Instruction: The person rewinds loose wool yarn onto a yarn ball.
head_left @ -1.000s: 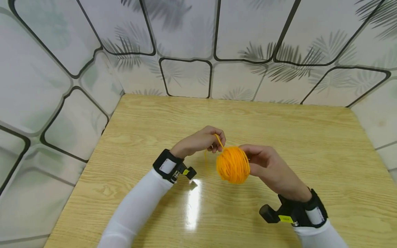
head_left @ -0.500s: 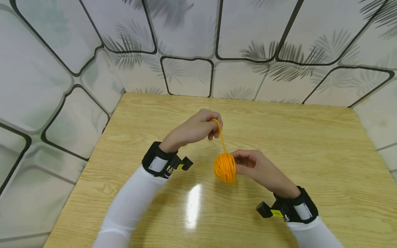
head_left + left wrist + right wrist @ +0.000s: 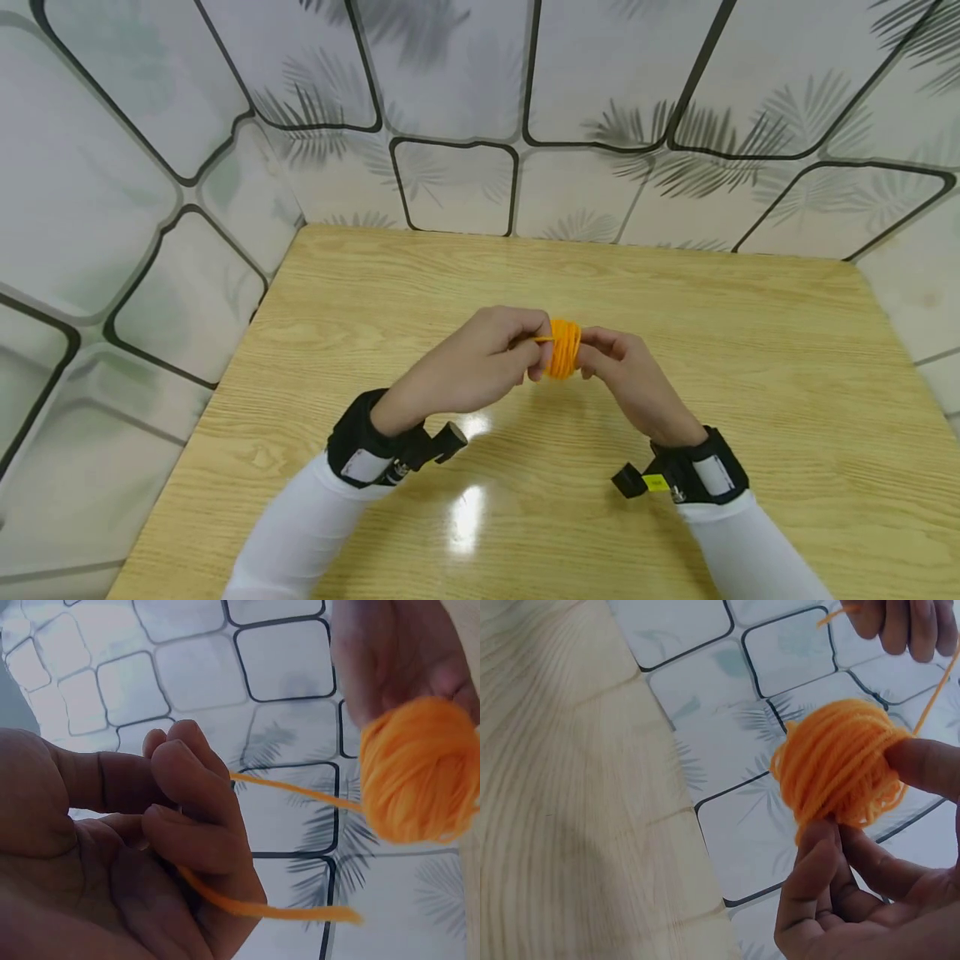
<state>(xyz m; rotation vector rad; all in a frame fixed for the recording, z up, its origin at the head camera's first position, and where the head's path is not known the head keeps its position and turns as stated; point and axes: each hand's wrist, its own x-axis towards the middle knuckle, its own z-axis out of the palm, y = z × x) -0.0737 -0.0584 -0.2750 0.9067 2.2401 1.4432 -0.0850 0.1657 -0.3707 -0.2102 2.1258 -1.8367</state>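
An orange ball of yarn (image 3: pixel 564 350) is held up over the table by my right hand (image 3: pixel 637 379). In the right wrist view, the thumb and fingertips pinch the yarn ball (image 3: pixel 840 765) from its side and underneath. Close by on the left, my left hand (image 3: pixel 480 358) pinches the loose strand between thumb and curled fingers. The left wrist view shows the strand (image 3: pixel 296 789) running from the left hand (image 3: pixel 195 802) to the ball (image 3: pixel 420 772). A short tail of yarn (image 3: pixel 292 911) sticks out below the left fingers.
Both hands are above a light wood-grain table (image 3: pixel 750 375). Behind it rises a wall covering (image 3: pixel 450 183) with dark outlines and leaf prints. Each wrist wears a black strap (image 3: pixel 701 467) with a small camera.
My left hand rose away, drawing the strand out, then came back down beside the ball. The right hand shifted left, and the ball now sits higher in the head view.
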